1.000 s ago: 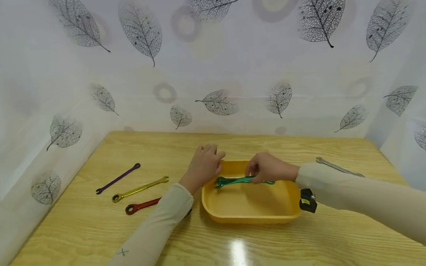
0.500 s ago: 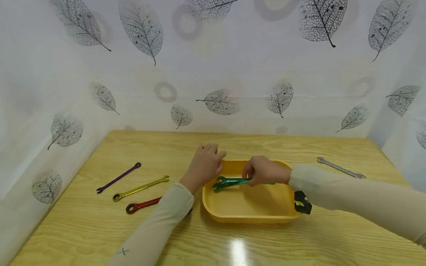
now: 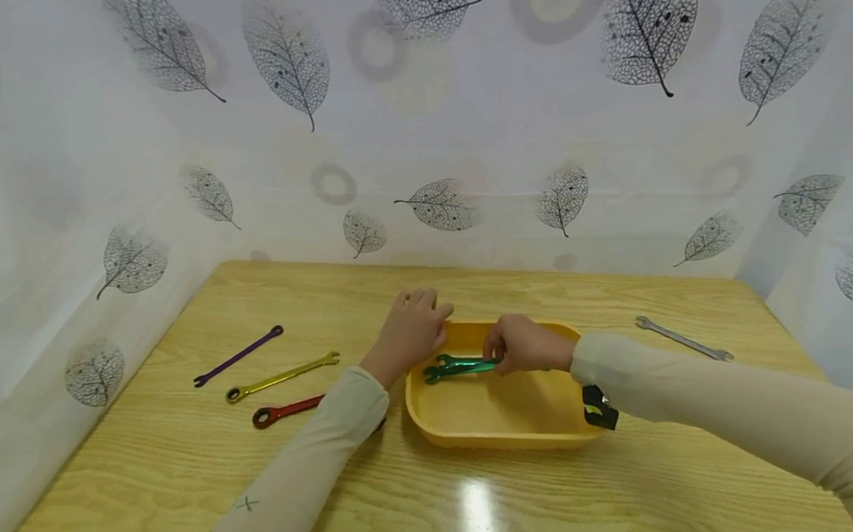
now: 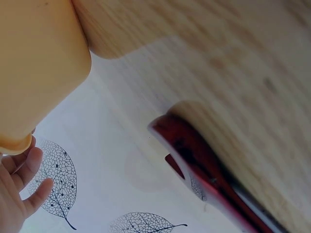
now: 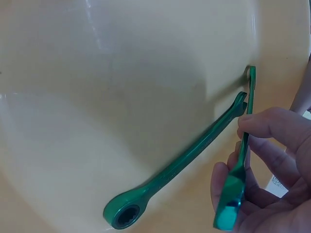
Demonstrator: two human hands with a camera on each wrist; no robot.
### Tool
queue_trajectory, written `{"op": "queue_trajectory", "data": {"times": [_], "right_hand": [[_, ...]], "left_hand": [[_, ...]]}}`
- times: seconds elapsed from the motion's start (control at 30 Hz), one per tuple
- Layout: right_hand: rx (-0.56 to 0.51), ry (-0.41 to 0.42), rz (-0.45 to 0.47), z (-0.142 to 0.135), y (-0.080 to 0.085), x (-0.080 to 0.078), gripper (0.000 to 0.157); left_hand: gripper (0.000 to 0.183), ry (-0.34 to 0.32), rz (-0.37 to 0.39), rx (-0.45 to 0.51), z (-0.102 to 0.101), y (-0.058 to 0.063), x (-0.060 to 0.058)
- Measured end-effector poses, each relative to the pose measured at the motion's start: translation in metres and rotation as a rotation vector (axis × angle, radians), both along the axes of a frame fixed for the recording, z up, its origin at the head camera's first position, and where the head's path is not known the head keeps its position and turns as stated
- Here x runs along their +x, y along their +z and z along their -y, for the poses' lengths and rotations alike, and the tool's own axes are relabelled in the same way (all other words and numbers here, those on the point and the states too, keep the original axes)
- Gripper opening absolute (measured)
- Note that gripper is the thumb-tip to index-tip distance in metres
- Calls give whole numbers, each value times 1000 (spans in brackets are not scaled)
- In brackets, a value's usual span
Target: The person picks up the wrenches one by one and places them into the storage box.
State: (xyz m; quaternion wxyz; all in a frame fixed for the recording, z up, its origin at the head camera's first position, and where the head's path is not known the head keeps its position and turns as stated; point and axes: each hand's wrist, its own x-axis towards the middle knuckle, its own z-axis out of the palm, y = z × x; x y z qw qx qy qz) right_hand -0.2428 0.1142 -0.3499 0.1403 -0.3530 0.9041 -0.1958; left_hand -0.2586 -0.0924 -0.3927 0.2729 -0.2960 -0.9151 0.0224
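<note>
My left hand (image 3: 408, 334) holds the back-left rim of a yellow plastic tray (image 3: 498, 415); in the left wrist view its fingertips (image 4: 30, 160) are at the tray's lip. Over the back of the tray, my right hand (image 3: 526, 343) pinches a green combination wrench (image 5: 231, 194) by its shaft between thumb and fingers. A second green wrench (image 5: 184, 158) lies on the tray floor, its open end close beside the held one in the right wrist view. Part of the held wrench is hidden behind the right hand in the head view.
Left of the tray, a purple wrench (image 3: 238, 357), a yellow wrench (image 3: 282, 377) and a red wrench (image 3: 287, 410) lie on the wooden table (image 3: 385, 503). The left forearm covers part of the red one. A silver wrench (image 3: 684, 338) lies to the right. Leaf-patterned curtain (image 3: 460, 113) surrounds the table.
My right hand has shifted slightly left and toward me, tilting and then levelling the green wrench over the tray. The left hand stays at the rim.
</note>
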Motion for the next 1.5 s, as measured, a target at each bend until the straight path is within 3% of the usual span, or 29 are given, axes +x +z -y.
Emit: {"op": "queue_trajectory", "data": {"times": [1.5], "right_hand": [[81, 80, -39, 3, -17, -9, 14]], "left_hand": [[10, -10, 43, 13, 0, 2, 1]]}}
